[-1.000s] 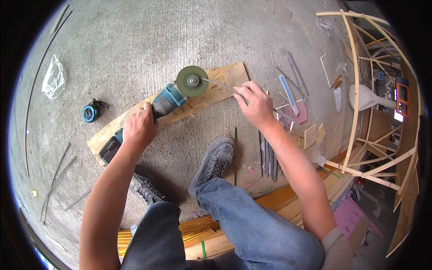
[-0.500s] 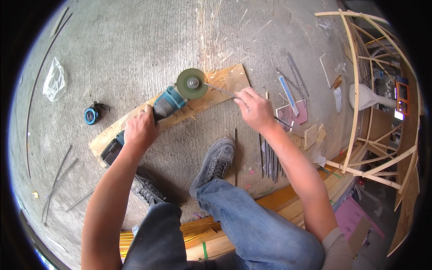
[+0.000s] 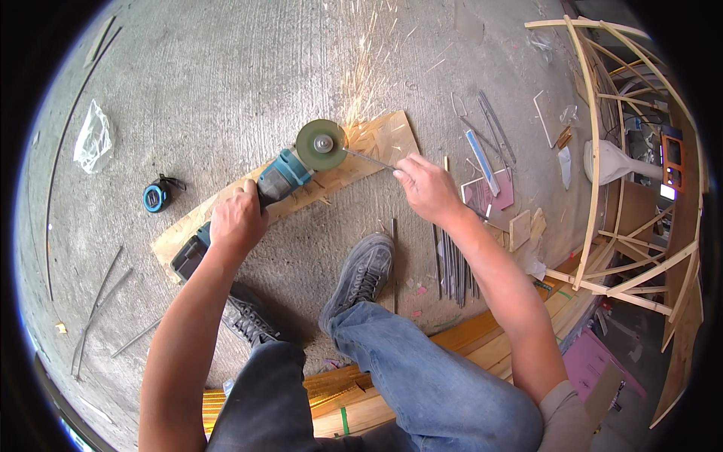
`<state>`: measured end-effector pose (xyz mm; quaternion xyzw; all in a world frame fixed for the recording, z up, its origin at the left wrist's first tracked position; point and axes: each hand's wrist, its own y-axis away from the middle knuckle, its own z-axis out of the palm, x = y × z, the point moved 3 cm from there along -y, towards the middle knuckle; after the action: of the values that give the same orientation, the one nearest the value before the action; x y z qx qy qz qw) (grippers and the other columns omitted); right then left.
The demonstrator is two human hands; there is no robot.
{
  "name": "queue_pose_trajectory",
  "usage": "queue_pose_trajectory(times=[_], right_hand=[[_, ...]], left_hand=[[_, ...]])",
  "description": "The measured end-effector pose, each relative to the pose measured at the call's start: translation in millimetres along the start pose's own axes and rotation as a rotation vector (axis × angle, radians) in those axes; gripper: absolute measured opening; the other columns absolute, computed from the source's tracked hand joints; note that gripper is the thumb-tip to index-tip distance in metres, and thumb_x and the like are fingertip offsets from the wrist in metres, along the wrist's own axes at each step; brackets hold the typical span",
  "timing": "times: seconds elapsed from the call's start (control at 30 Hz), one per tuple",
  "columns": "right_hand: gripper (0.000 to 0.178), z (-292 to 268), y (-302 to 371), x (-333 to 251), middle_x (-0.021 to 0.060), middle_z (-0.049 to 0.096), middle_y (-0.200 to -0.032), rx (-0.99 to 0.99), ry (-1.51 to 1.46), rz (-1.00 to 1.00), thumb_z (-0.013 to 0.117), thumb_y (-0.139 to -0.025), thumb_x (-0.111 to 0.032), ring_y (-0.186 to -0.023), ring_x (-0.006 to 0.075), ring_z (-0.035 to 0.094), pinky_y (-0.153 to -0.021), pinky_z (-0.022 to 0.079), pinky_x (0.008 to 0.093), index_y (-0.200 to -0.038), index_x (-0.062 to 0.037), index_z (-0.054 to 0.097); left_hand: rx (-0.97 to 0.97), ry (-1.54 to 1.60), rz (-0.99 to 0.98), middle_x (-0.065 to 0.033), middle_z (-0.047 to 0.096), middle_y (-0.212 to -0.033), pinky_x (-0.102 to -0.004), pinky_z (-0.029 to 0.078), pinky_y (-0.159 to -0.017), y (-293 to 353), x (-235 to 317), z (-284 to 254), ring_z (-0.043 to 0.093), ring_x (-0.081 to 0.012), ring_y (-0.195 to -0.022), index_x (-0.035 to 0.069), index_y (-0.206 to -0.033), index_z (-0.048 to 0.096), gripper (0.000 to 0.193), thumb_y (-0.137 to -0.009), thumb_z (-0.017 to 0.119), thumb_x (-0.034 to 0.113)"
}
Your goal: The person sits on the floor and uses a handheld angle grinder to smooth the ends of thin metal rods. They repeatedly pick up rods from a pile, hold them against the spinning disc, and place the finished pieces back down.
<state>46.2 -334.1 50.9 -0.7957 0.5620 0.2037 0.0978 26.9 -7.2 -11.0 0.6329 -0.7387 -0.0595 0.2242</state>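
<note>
My left hand [image 3: 238, 218] is wrapped round the body of a teal and black angle grinder [image 3: 280, 178], which lies along a wooden board [image 3: 384, 139] on the floor. Its green disc [image 3: 319, 145] faces up at the far end. In my right hand [image 3: 426, 184] a thin metal rod [image 3: 369, 157] is pinched, its tip against the disc's right edge. Sparks [image 3: 363, 83] fly away from that contact toward the far side. The part of the rod inside my fingers is hidden.
A blue tape measure [image 3: 155, 195] and a clear plastic bag [image 3: 93, 139] lie at left. Several metal rods [image 3: 455, 271] are bundled right of my shoe [image 3: 361, 275]. A blue and white box cutter [image 3: 482, 162] lies beyond. A curved wooden frame [image 3: 595, 151] stands at far right.
The spray of sparks has spread and leans more to the right. Rod and grinder stay in contact; my hands have barely shifted.
</note>
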Motion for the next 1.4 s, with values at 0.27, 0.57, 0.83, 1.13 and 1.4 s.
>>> queue_pose_trajectory(times=[0.27, 0.57, 0.83, 1.13, 1.4], right_hand=[[0.027, 14.4, 9.4, 7.3, 0.0179, 0.069, -0.101, -0.12, -0.332, 0.337, 0.059, -0.097, -0.024, -0.09, 0.0368, 0.068, -0.075, 0.054, 0.0434, -0.115, -0.0048, 0.065], [0.022, 2.9, 8.2, -0.7, 0.0111, 0.068, -0.097, 0.22, -0.172, 0.095, 0.066, -0.093, -0.015, -0.083, 0.028, 0.068, -0.074, 0.053, 0.035, -0.114, -0.0071, 0.07], [0.016, 0.6, 1.0, -11.4, 0.0027, 0.063, -0.086, 0.266, 0.07, 0.003, 0.066, -0.091, -0.017, -0.075, 0.026, 0.067, -0.061, 0.054, 0.0391, -0.105, -0.0155, 0.073], [0.017, 2.4, 0.6, -15.2, 0.0042, 0.063, -0.085, 0.219, 0.196, -0.118, 0.063, -0.09, -0.012, -0.07, 0.0265, 0.068, -0.057, 0.055, 0.0385, -0.104, -0.0123, 0.072], [0.018, -0.9, -0.3, -19.4, 0.0063, 0.063, -0.084, 0.154, 0.199, -0.118, 0.059, -0.09, -0.011, -0.07, 0.0276, 0.068, -0.057, 0.056, 0.0403, -0.104, -0.009, 0.07]], left_hand=[[-0.072, 0.022, -0.053, -0.024, 0.067, -0.098, -0.0488, 0.053, -0.081, -0.7, -2.7, 1.4, 0.067, -0.0418, -0.091, 0.001, -0.108, 0.051, 0.037, -0.085, 0.064, 0.027], [-0.06, 0.024, -0.046, -0.0236, 0.067, -0.097, -0.048, 0.054, -0.08, -1.4, 0.5, -0.4, 0.068, -0.0409, -0.091, 0.001, -0.107, 0.051, 0.034, -0.086, 0.064, 0.025], [-0.037, 0.01, -0.023, -0.0228, 0.067, -0.095, -0.0467, 0.055, -0.078, 0.0, 2.7, -3.5, 0.069, -0.0397, -0.088, 0.001, -0.104, 0.052, 0.029, -0.086, 0.063, 0.021], [-0.053, 0.014, -0.036, -0.0227, 0.067, -0.097, -0.0466, 0.055, -0.078, -0.6, 1.5, -2.6, 0.069, -0.0395, -0.089, 0.001, -0.106, 0.053, 0.031, -0.086, 0.063, 0.021], [-0.043, 0.011, -0.032, -0.0226, 0.067, -0.097, -0.0461, 0.056, -0.078, -0.9, 1.2, -1.9, 0.069, -0.0394, -0.089, 0.001, -0.106, 0.053, 0.031, -0.085, 0.064, 0.021]])
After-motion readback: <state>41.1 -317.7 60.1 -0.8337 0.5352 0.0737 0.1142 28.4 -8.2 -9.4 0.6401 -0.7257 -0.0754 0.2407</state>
